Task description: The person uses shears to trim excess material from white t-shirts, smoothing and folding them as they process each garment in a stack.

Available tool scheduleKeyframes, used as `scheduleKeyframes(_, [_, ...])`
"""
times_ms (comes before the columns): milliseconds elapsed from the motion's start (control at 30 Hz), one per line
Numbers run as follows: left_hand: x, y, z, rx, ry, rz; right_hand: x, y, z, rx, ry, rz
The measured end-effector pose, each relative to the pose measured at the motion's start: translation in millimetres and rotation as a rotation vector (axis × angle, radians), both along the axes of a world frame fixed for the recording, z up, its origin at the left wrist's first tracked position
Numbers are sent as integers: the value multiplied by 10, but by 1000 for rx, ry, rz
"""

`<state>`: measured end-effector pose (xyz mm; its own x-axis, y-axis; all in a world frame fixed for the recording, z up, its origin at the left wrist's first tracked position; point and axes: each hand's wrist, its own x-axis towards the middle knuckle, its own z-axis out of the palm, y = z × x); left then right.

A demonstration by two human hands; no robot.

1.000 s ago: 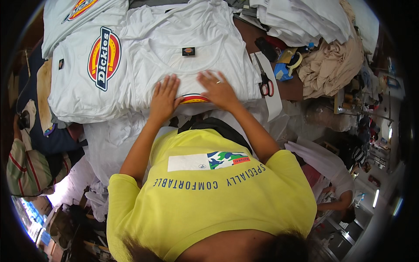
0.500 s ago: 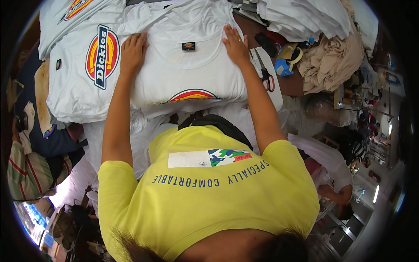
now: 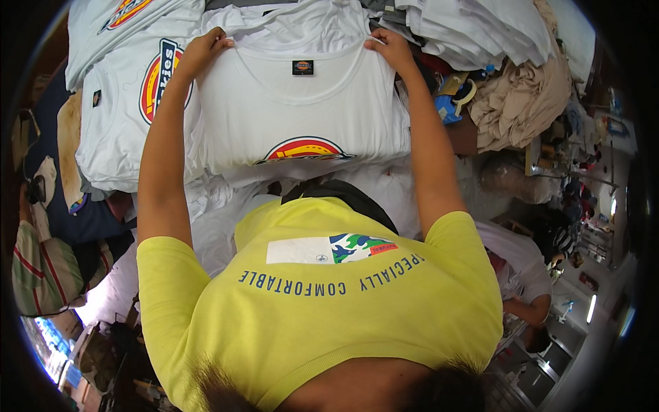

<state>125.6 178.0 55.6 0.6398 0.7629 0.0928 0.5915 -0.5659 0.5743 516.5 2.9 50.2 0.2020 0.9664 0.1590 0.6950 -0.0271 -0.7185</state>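
Observation:
A white T-shirt (image 3: pixel 288 113) lies before me, its wide round neck away from me. It has a small black neck label (image 3: pixel 303 68) and a red, yellow and dark blue print at its near edge. My left hand (image 3: pixel 207 49) pinches the shirt at the left shoulder, fingers closed on the cloth. At the right shoulder, my right hand (image 3: pixel 391 49) grips the fabric the same way between thumb and fingers. The cloth between both hands looks fairly smooth. More white shirts (image 3: pixel 113 147) with a similar print are stacked to the left, partly behind my left forearm.
At the far right are a white cloth heap (image 3: pixel 480 31), a crumpled beige cloth pile (image 3: pixel 515 103) and a tape roll (image 3: pixel 467 91) beside a blue item. One person in a striped garment (image 3: pixel 41 268) is at the left; another, in white (image 3: pixel 525 264), is at the right.
Both hands have gone from lying flat on the shirt to pinching its shoulders, slightly farther away and wider apart. The shirt's right side now covers the scissors.

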Motion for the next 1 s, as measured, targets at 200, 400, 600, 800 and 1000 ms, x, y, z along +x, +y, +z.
scheduleKeyframes(200, [-96, 109, 112, -297, -222, 58, 38, 61, 315, -77, 111, 87])
scheduleKeyframes(400, [-127, 116, 272, -272, -202, 18, -2, 18, 529, -132, 129, 104])
scheduleKeyframes(600, [43, 96, 162, -56, -4, 90, 40, 158, 155, -76, -60, 38])
scheduleKeyframes(800, [94, -160, -137, 105, 23, 222, -174, 70, -240, 77, -287, -119])
scheduleKeyframes(1000, [-501, -373, -251, -146, -426, 615, 143, -560, -371, -53, 236, -346])
